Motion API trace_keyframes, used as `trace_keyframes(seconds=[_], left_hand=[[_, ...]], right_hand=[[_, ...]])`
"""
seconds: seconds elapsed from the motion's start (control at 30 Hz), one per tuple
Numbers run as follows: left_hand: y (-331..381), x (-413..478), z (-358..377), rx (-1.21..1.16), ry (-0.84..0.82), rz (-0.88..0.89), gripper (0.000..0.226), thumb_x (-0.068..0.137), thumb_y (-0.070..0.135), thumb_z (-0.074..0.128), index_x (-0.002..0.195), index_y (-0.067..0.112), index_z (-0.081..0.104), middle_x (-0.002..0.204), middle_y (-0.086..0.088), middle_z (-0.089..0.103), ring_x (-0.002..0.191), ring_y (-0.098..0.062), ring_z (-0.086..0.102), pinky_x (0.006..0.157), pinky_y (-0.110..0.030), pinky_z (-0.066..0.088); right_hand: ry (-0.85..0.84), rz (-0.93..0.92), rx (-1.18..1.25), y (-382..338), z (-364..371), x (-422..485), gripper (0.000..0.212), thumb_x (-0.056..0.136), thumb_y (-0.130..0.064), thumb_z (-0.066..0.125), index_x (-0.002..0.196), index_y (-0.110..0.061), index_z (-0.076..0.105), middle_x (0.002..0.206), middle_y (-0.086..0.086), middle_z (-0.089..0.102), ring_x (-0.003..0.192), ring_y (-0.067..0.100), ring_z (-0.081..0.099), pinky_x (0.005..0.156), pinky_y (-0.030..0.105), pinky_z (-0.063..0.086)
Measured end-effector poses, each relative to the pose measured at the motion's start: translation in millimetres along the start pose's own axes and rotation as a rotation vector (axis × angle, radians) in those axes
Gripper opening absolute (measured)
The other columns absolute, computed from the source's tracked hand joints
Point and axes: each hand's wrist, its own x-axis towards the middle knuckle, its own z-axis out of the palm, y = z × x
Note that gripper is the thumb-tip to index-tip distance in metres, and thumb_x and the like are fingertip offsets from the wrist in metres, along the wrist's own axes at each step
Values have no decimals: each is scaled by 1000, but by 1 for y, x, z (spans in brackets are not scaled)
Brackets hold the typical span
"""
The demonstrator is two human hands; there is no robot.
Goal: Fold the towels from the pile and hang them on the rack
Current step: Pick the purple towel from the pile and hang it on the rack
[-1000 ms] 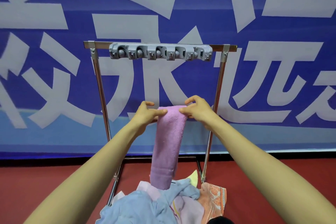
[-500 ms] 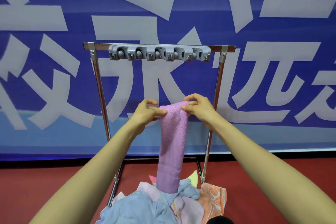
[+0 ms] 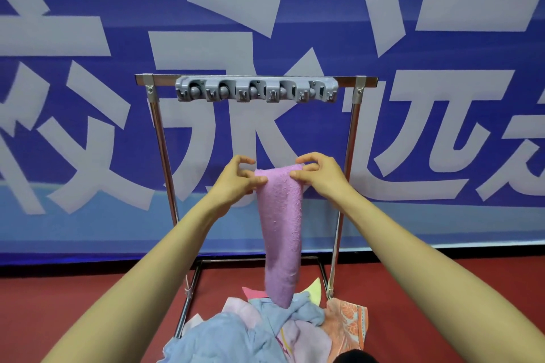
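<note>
A folded lilac towel (image 3: pixel 283 227) hangs in a narrow strip in front of me. My left hand (image 3: pixel 236 180) pinches its top left corner and my right hand (image 3: pixel 318 175) pinches its top right corner. Its lower end dangles just above the pile of towels (image 3: pixel 253 330) on the floor, light blue, pink, yellow and orange patterned. Behind the towel stands the metal rack (image 3: pixel 156 127), its top bar well above my hands. A grey clip holder (image 3: pixel 256 91) with several clips is fixed along that bar. Nothing hangs on the rack.
A big blue banner with white characters (image 3: pixel 442 127) fills the wall right behind the rack. The floor (image 3: pixel 59 298) is red. The rack's base bars (image 3: pixel 259 259) run along the floor beside and behind the pile.
Both hands have lifted the lilac towel a little higher and closer to the rack, so its lower end rises off the pile.
</note>
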Motion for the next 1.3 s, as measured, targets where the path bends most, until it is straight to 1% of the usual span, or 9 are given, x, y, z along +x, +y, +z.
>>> trace_keyframes(seconds=[0.13, 0.33, 0.43, 0.57, 0.73, 0.9, 1.0, 1.1, 1.3], left_hand=[[-1, 4, 3, -15, 75, 68, 39, 87, 11, 68, 120, 15, 46, 84, -3, 56, 86, -19, 59, 80, -34, 53], [-3, 6, 2, -91, -27, -18, 57, 82, 3, 71, 128, 19, 42, 93, -8, 62, 88, -19, 64, 76, -29, 53], [-5, 11, -3, -8, 24, -39, 52, 81, 1, 72, 124, 12, 45, 86, -7, 61, 86, -20, 62, 86, -35, 52], [-5, 14, -2, 145, 10, 26, 43, 86, 2, 64, 119, 19, 43, 96, -3, 55, 89, -18, 56, 87, -33, 48], [-1, 19, -3, 168, -63, 21, 42, 90, 0, 55, 125, 20, 41, 101, -4, 53, 96, -19, 53, 97, -38, 44], [1, 20, -10, 58, -108, 2, 38, 91, 2, 56, 123, 19, 44, 104, -5, 55, 91, -17, 55, 79, -25, 44], [1, 18, -19, -43, -107, 6, 30, 92, 12, 59, 119, 19, 49, 108, -6, 59, 98, -19, 59, 80, -27, 46], [-1, 18, -33, -57, -160, 38, 27, 90, 12, 64, 113, 18, 52, 94, 0, 65, 93, -17, 61, 87, -31, 44], [22, 24, -65, 9, -239, 108, 22, 90, -1, 59, 97, 17, 48, 75, 2, 59, 73, -10, 55, 85, -25, 41]], right_hand=[[-112, 45, 19, -2, 1, -4, 45, 75, -10, 80, 115, -9, 58, 91, 6, 68, 85, 19, 67, 85, 36, 57], [-43, 12, -37, -6, 1, -2, 31, 77, -19, 78, 103, -19, 62, 99, 9, 68, 92, 23, 67, 89, 43, 55], [-97, 17, -131, -6, 5, -4, 34, 73, -21, 81, 103, -20, 65, 93, 6, 70, 86, 21, 67, 90, 42, 54], [-71, -21, -309, -16, 13, -10, 22, 69, -29, 82, 85, -23, 68, 77, -4, 67, 84, 17, 67, 85, 41, 56], [-107, -81, -482, -33, 19, -15, 20, 72, -30, 79, 83, -16, 70, 80, -2, 67, 74, 13, 57, 69, 31, 50], [-122, -77, -400, -32, 25, -17, 28, 74, -28, 77, 85, -3, 70, 67, -1, 58, 66, 12, 51, 62, 30, 45], [-202, -84, -286, -32, 23, -16, 34, 76, -35, 77, 88, -4, 69, 70, -3, 58, 62, 7, 49, 54, 17, 38], [-269, -49, -186, -37, 21, -10, 49, 82, -53, 65, 88, -5, 69, 75, -5, 59, 70, 8, 50, 66, 22, 40], [-401, -45, 85, -45, 35, 29, 20, 97, -24, 54, 115, -14, 59, 110, -4, 66, 108, 9, 60, 95, 28, 47]])
